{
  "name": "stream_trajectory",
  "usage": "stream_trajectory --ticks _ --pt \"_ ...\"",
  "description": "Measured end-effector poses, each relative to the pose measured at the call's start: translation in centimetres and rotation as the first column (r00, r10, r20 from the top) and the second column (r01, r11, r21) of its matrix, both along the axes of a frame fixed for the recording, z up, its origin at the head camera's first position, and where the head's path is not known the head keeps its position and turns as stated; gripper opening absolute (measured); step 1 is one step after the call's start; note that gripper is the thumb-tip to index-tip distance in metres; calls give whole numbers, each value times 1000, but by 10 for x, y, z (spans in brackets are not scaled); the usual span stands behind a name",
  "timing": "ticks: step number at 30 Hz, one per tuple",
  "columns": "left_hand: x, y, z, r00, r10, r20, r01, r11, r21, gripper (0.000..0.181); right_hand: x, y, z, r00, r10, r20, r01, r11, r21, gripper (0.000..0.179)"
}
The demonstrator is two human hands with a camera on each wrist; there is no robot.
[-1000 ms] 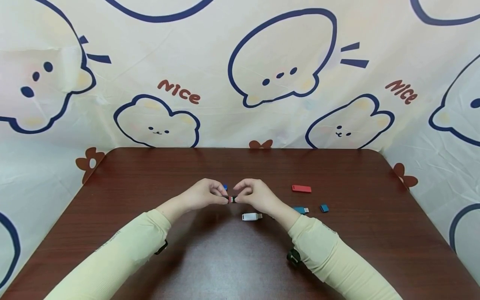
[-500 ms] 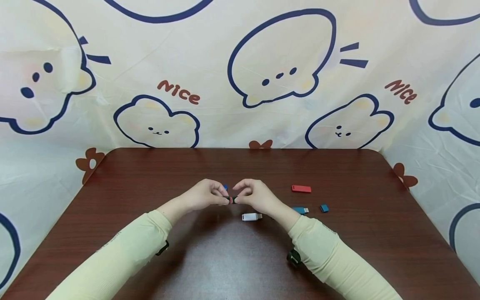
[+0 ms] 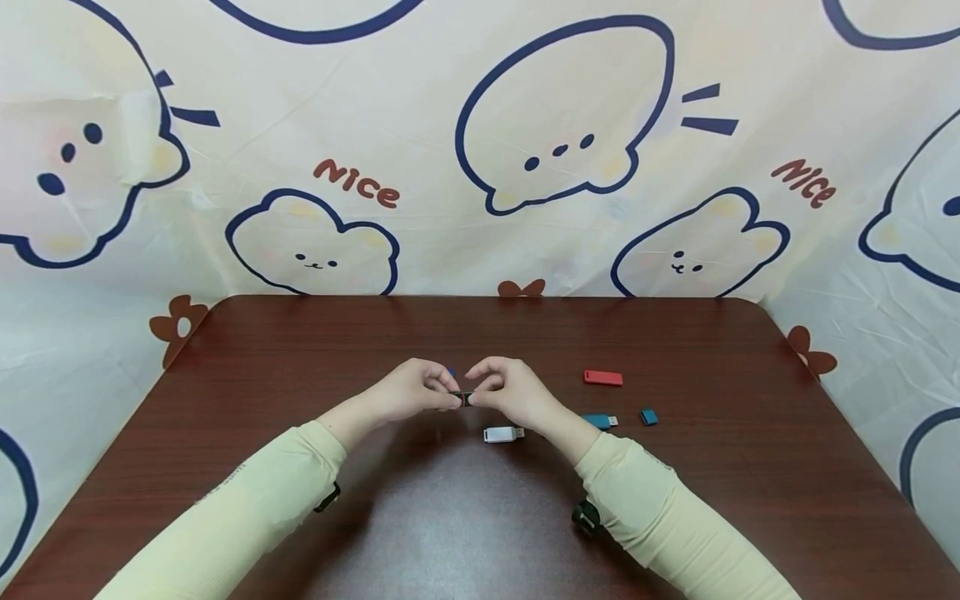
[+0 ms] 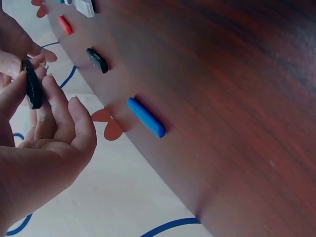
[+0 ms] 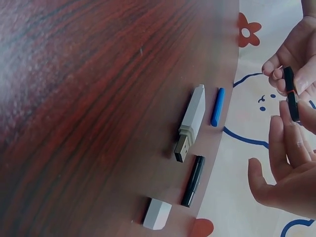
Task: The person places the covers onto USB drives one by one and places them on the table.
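Between both hands is a small black USB stick with a thin red band near its middle. My left hand pinches one end and my right hand pinches the other, thumbs against fingertips. Black parts on either side of the band nearly meet in the right wrist view. The stick is held above the table, and the fingers hide part of it. Below the hands in the head view lies a white USB stick with its metal plug bare. A blue stick lies behind the hands.
To the right on the brown table are a red stick, a teal USB stick partly behind the right wrist, and a teal cap. The right wrist view also shows a white cap and a black stick.
The red and light section seen between the hands has shrunk to a thin line as the black parts came together. My left hand has shifted slightly right; my right hand stays almost in place.
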State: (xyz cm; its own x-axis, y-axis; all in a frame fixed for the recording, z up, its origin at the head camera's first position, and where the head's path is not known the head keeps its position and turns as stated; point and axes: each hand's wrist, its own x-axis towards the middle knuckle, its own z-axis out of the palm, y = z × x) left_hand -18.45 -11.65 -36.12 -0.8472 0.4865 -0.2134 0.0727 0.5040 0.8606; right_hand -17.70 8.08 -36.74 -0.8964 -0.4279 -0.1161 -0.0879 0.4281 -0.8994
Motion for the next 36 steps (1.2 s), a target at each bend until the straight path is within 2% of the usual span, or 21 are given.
stream_trajectory --ticks 7,11,16,25,27,29,30,34,36 --pt "-3 -6 2 999 44 11 -44 998 -53 23 -1 2 0 999 -49 11 49 999 -16 29" --pt "-3 -11 2 998 68 19 -66 995 -74 23 -2 5 0 997 -70 18 70 997 -21 23" --pt "-1 -12 2 997 69 21 -68 996 -59 21 -2 5 -2 997 -82 -9 82 997 -11 12" --pt "1 -11 2 998 63 1 -63 997 -34 18 -1 3 -2 995 -98 -24 98 995 0 10" --pt "2 -10 2 998 44 -42 -46 998 -49 16 -1 3 -2 994 -102 -26 102 995 5 10" --pt "3 -8 1 993 15 -121 -24 997 -78 13 -2 2 -2 993 -116 -18 116 993 8 9" --pt "4 -7 0 985 -7 -173 -9 995 -95 12 -2 2 -2 992 -126 -9 126 992 6 9" --pt "8 -1 0 936 -40 -350 -21 985 -169 15 -3 2 -3 986 -159 41 160 987 -15 10" --pt "10 2 -1 912 -41 -408 -45 979 -200 16 -3 2 -3 984 -164 67 166 986 -26 10"
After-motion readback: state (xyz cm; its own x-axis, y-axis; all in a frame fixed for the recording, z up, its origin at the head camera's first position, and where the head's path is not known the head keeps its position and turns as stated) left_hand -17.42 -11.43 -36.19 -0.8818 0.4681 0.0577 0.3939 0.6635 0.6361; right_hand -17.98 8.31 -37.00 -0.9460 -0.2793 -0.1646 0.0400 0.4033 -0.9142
